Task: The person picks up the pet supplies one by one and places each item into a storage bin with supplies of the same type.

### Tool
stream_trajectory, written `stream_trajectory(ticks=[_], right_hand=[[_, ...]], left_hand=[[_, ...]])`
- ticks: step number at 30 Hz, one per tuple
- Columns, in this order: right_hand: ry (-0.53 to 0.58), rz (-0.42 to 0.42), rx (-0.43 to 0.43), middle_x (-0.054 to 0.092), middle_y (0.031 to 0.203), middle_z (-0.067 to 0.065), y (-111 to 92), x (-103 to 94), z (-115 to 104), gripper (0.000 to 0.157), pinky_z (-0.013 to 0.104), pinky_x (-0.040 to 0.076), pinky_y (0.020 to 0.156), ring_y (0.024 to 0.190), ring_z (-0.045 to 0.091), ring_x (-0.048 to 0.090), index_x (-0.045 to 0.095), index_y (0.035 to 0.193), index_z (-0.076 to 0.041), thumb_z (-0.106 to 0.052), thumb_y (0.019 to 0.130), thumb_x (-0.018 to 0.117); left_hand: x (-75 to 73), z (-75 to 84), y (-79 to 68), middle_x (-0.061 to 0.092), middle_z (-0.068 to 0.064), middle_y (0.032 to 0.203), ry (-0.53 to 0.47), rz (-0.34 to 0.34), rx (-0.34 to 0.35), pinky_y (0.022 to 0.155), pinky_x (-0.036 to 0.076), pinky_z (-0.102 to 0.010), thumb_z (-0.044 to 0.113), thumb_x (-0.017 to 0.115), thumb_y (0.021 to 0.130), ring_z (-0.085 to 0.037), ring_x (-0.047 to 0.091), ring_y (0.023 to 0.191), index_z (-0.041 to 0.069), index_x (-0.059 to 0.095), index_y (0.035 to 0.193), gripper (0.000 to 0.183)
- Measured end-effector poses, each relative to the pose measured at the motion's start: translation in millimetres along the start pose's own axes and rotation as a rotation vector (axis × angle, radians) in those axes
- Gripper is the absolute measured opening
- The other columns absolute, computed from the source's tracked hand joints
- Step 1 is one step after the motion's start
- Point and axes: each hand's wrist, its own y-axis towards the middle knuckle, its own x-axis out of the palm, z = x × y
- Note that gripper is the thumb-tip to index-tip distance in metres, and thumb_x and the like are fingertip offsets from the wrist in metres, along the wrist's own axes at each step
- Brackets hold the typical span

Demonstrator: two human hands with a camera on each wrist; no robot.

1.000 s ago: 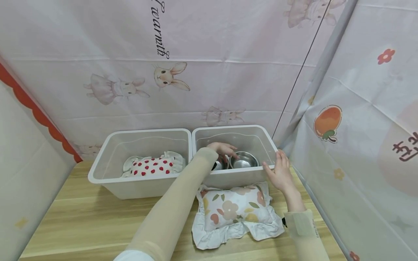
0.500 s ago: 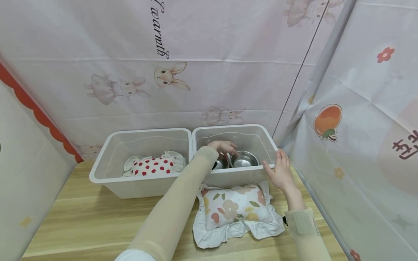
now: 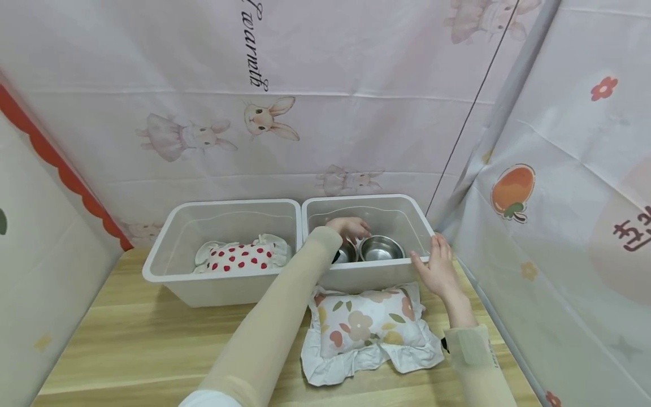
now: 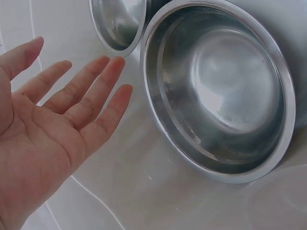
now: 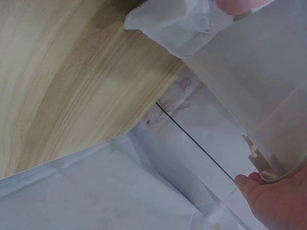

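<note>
My left hand (image 3: 351, 228) is inside the right white plastic bin (image 3: 371, 277), over two shiny steel bowls. In the left wrist view the hand (image 4: 53, 129) has its fingers spread and nothing in its palm. Beside its fingertips sits the nearer steel bowl (image 4: 235, 81); another steel bowl (image 4: 120, 21) is at the top edge. Both bowls lie side by side on the bin's floor, and my forearm partly hides the left one in the head view. My right hand (image 3: 438, 270) grips the bin's front right corner, thumb on the front rim and fingers along the right side.
A second white bin (image 3: 218, 292) adjoins on the left, holding a small strawberry-print pillow (image 3: 239, 258). In front of the right bin, a frilled floral pillow (image 3: 361, 328) lies on the wooden table (image 3: 152, 350). Printed cloth walls (image 3: 356, 135) enclose the back and sides.
My left hand has risen slightly and its fingers have drawn away from the bowls. The right hand, bowls, bins and pillows stay where they were; the head view shifted a little.
</note>
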Motion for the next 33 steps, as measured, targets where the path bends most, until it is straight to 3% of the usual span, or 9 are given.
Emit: stream_trajectory(ticks=[2, 5, 10, 17, 21, 24, 26, 30, 33], right_hand=[[0.008, -0.005, 0.002, 0.007, 0.156, 0.033, 0.0, -0.6, -0.7, 0.083, 0.062, 0.019, 0.112, 0.143, 0.049, 0.006, 0.012, 0.148, 0.016, -0.042, 0.100, 0.047], [0.009, -0.012, 0.003, 0.006, 0.156, 0.033, 0.3, -0.8, -1.4, 0.084, 0.063, 0.019, 0.111, 0.143, 0.049, 0.006, 0.011, 0.148, 0.016, -0.043, 0.100, 0.046], [0.011, -0.019, 0.011, 0.005, 0.156, 0.033, -0.5, -2.0, -2.0, 0.084, 0.064, 0.020, 0.110, 0.143, 0.050, 0.006, 0.010, 0.149, 0.015, -0.044, 0.101, 0.045], [0.007, -0.027, 0.015, 0.005, 0.156, 0.033, -1.0, -2.0, -2.2, 0.084, 0.064, 0.020, 0.110, 0.143, 0.050, 0.006, 0.010, 0.149, 0.015, -0.044, 0.101, 0.045], [0.010, -0.025, 0.013, 0.005, 0.156, 0.033, -1.5, -1.2, -2.0, 0.084, 0.064, 0.020, 0.110, 0.143, 0.050, 0.006, 0.010, 0.149, 0.015, -0.044, 0.101, 0.045], [0.014, -0.031, 0.019, 0.004, 0.156, 0.033, -2.3, -1.3, -1.8, 0.084, 0.064, 0.018, 0.111, 0.143, 0.050, 0.005, 0.010, 0.149, 0.015, -0.044, 0.100, 0.045], [0.016, -0.037, 0.022, 0.004, 0.156, 0.034, -2.7, -1.9, -1.9, 0.085, 0.064, 0.018, 0.111, 0.143, 0.050, 0.004, 0.009, 0.149, 0.015, -0.044, 0.100, 0.045], [0.016, -0.050, 0.030, 0.001, 0.156, 0.033, -2.4, -3.1, -2.9, 0.087, 0.064, 0.016, 0.111, 0.143, 0.051, 0.003, 0.006, 0.150, 0.014, -0.048, 0.100, 0.043], [0.015, -0.057, 0.031, 0.000, 0.156, 0.033, -2.3, -3.9, -4.4, 0.088, 0.064, 0.016, 0.111, 0.143, 0.051, 0.003, 0.005, 0.150, 0.014, -0.048, 0.101, 0.042]], left_hand=[[3.8, 15.7, -26.5, 0.054, -0.018, 0.136, 0.008, 0.017, -0.016, 0.094, 0.049, -0.049, 0.026, 0.052, 0.099, -0.036, 0.057, 0.118, 0.013, 0.042, 0.148, 0.051], [7.3, 30.3, -56.6, 0.052, -0.019, 0.137, 0.061, 0.051, -0.003, 0.090, 0.052, -0.042, 0.025, 0.047, 0.101, -0.036, 0.055, 0.121, 0.009, 0.041, 0.148, 0.049], [8.7, 32.1, -59.0, 0.061, -0.008, 0.115, 0.136, 0.131, 0.021, 0.072, 0.051, -0.030, 0.028, 0.047, 0.100, -0.020, 0.060, 0.098, 0.012, 0.048, 0.143, 0.047], [-0.6, 45.5, -56.6, 0.061, -0.016, 0.119, 0.114, 0.185, 0.100, 0.081, 0.051, -0.036, 0.020, 0.045, 0.102, -0.029, 0.061, 0.106, 0.006, 0.047, 0.144, 0.044], [-21.0, 10.1, 13.9, 0.068, -0.005, 0.112, 0.114, 0.215, 0.130, 0.073, 0.054, -0.034, 0.029, 0.053, 0.098, -0.020, 0.067, 0.094, 0.017, 0.056, 0.138, 0.042], [-32.6, -11.8, 48.5, 0.069, 0.000, 0.103, 0.078, 0.214, 0.182, 0.070, 0.054, -0.032, 0.029, 0.057, 0.095, -0.015, 0.068, 0.086, 0.019, 0.061, 0.133, 0.039], [-29.4, 2.2, 23.6, 0.069, -0.001, 0.106, 0.073, 0.223, 0.186, 0.073, 0.053, -0.031, 0.027, 0.057, 0.096, -0.015, 0.067, 0.089, 0.017, 0.060, 0.134, 0.039], [-14.9, 46.4, -51.1, 0.066, -0.011, 0.116, 0.115, 0.304, 0.191, 0.076, 0.050, -0.026, 0.016, 0.047, 0.101, -0.020, 0.063, 0.097, 0.004, 0.053, 0.139, 0.040], [-14.1, 58.3, -69.4, 0.064, -0.015, 0.118, 0.147, 0.337, 0.206, 0.075, 0.049, -0.026, 0.013, 0.045, 0.102, -0.023, 0.062, 0.099, 0.000, 0.051, 0.139, 0.040]])
